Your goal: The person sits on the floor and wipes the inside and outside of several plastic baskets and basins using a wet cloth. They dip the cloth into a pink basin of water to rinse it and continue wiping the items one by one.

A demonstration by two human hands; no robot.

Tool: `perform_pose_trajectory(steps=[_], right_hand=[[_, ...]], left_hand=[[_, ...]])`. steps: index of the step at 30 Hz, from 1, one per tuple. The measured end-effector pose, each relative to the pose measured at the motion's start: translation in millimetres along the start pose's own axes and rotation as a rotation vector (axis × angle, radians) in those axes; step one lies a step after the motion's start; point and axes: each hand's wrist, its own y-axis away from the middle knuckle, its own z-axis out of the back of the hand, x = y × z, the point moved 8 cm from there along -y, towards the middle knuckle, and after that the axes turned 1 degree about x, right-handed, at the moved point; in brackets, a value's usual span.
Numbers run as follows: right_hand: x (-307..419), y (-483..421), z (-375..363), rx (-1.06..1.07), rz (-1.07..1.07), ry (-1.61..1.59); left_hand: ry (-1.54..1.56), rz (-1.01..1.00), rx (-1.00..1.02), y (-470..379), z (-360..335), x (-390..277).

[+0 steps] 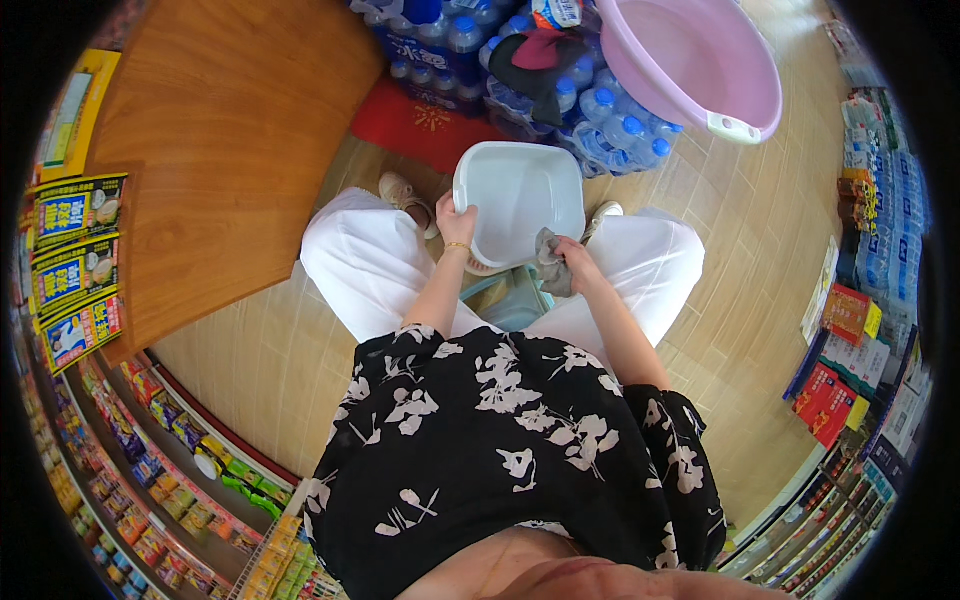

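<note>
A white plastic basin (pixel 517 195) is tilted between my knees, its inside facing up towards me. My left hand (pixel 456 222) grips its left rim, with the thumb over the edge and the fingers hidden behind the wall. In my right hand (pixel 577 264) is a crumpled grey cloth (pixel 553 266), hanging near the basin's lower right corner. Whether the cloth touches the basin I cannot tell. Below the basin, between my thighs, a pale blue-green plastic container (pixel 514 301) shows in part.
A large pink basin (pixel 694 52) rests at upper right beside shrink-wrapped water bottles (pixel 619 124) with a dark cap (pixel 536 64) on them. A red mat (pixel 420 124) lies ahead. A wooden table (pixel 225 150) stands left. Stocked shelves (pixel 172 465) curve along the lower left; boxed goods (pixel 829 401) line the right.
</note>
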Motion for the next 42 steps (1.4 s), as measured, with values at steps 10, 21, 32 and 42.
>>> perform_pose_trajectory(steps=[10, 21, 32, 42], right_hand=[[25, 13, 31, 0.058, 0.069, -0.444], [196, 147, -87, 0.392, 0.747, -0.323], [262, 136, -151, -0.603, 1.36, 1.283], [158, 193, -239, -0.044, 1.743, 1.643]], left_hand=[[0.324, 0.194, 0.142, -11, 103, -74], [0.732, 0.075, 0.105, 46, 161, -219], [0.713, 0.063, 0.356, 69, 101, -263], [0.725, 0.001, 0.363, 76, 102, -253]])
